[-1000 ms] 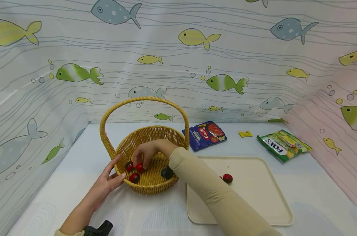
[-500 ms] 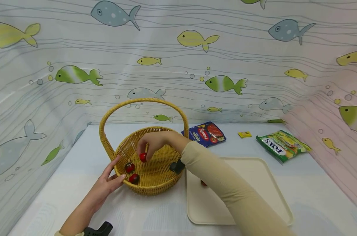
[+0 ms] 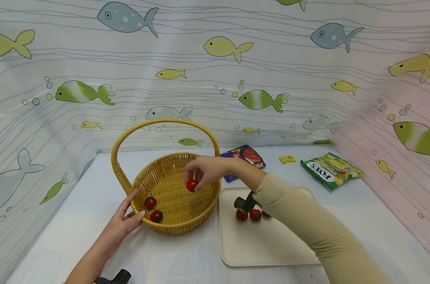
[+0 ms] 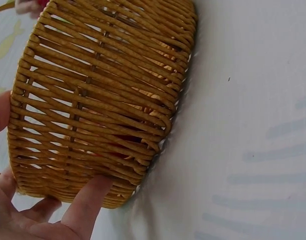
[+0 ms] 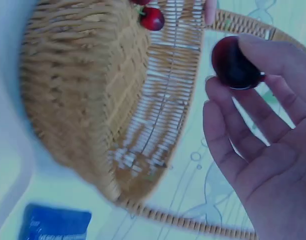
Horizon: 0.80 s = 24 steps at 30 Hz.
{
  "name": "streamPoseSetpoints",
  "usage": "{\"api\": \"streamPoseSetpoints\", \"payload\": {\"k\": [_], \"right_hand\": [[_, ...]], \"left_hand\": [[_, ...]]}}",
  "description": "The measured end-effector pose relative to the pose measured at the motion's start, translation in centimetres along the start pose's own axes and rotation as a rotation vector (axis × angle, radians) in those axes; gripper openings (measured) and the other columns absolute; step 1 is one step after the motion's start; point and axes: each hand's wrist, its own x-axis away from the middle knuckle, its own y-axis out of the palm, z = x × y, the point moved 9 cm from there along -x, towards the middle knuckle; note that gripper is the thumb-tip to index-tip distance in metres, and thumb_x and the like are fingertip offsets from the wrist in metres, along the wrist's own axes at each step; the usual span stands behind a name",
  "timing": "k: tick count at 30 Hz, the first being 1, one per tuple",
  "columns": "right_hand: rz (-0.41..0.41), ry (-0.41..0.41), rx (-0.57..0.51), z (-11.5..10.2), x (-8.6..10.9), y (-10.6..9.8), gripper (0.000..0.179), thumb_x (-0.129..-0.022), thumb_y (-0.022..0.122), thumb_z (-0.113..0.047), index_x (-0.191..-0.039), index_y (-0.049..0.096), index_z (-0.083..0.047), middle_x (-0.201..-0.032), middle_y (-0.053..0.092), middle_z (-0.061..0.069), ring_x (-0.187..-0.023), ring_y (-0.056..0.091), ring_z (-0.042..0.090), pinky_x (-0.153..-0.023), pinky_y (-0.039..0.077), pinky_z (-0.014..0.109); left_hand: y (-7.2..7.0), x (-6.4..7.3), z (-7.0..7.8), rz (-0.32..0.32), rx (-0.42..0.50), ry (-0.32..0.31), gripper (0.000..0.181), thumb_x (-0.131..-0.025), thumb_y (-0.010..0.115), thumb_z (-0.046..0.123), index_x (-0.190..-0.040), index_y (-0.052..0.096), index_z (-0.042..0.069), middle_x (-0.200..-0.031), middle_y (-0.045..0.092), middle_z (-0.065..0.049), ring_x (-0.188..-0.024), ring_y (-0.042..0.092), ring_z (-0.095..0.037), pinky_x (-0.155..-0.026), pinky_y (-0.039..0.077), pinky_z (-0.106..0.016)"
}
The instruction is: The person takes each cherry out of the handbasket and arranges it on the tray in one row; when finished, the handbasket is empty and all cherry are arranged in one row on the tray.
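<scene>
A yellow wicker basket (image 3: 181, 227) with a tall handle stands on the table. My left hand (image 3: 117, 228) holds its near left rim, thumb and index at the rim and other fingers against the outer wall (image 4: 93, 125). Over the basket's right part, my right hand (image 3: 209, 171) pinches a dark red cherry (image 3: 191, 185) between thumb and fingertips; the right wrist view shows this cherry (image 5: 235, 62) clear of the wicker. Two more cherries, one upper (image 3: 150, 202) and one lower (image 3: 156, 216), lie inside at the left.
Right of the basket lies a cream tray (image 3: 250, 258) with cherries (image 3: 255, 215) in a row, partly covered by the right sleeve. Behind are a blue sauce pouch (image 3: 248, 154), a small yellow packet (image 3: 287, 159) and a green Fox's bag (image 3: 330, 171). The fish-printed backdrop encloses the table.
My right hand has lifted a cherry from the basket's left floor and carried it up and to the right. The left hand stays at the rim. The head view has turned slightly right.
</scene>
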Motion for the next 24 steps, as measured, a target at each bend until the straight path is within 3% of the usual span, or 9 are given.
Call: {"api": "streamPoseSetpoints", "payload": {"k": [13, 19, 24], "right_hand": [[0.189, -0.024, 0.01, 1.6, 8.5, -0.1, 0.026, -0.079, 0.074, -0.009, -0.103, 0.062, -0.012, -0.098, 0.059, -0.005, -0.082, 0.06, 0.012, -0.076, 0.052, 0.027], [0.235, 0.035, 0.019, 3.4, 11.8, 0.4, 0.029, -0.078, 0.076, -0.015, -0.103, 0.062, -0.011, -0.095, 0.059, -0.006, -0.077, 0.06, 0.011, -0.071, 0.053, 0.028], [0.291, 0.063, -0.01, 4.7, 14.4, 0.7, 0.029, -0.078, 0.076, -0.013, -0.103, 0.063, -0.013, -0.098, 0.058, -0.004, -0.077, 0.06, 0.012, -0.075, 0.053, 0.028]], "left_hand": [[0.2, 0.1, 0.2, 0.005, 0.009, -0.007, 0.078, -0.095, 0.053, 0.015, -0.151, -0.002, 0.021, -0.151, -0.019, -0.014, -0.134, 0.009, -0.049, -0.089, 0.045, -0.023], [0.1, 0.1, 0.0, 0.012, 0.014, -0.021, 0.078, -0.095, 0.053, 0.015, -0.151, -0.002, 0.022, -0.151, -0.019, -0.013, -0.134, 0.008, -0.049, -0.091, 0.044, -0.025], [0.1, 0.1, 0.0, 0.014, 0.016, -0.027, 0.079, -0.095, 0.053, 0.015, -0.151, -0.002, 0.023, -0.151, -0.02, -0.011, -0.134, 0.008, -0.048, -0.091, 0.044, -0.026]]}}
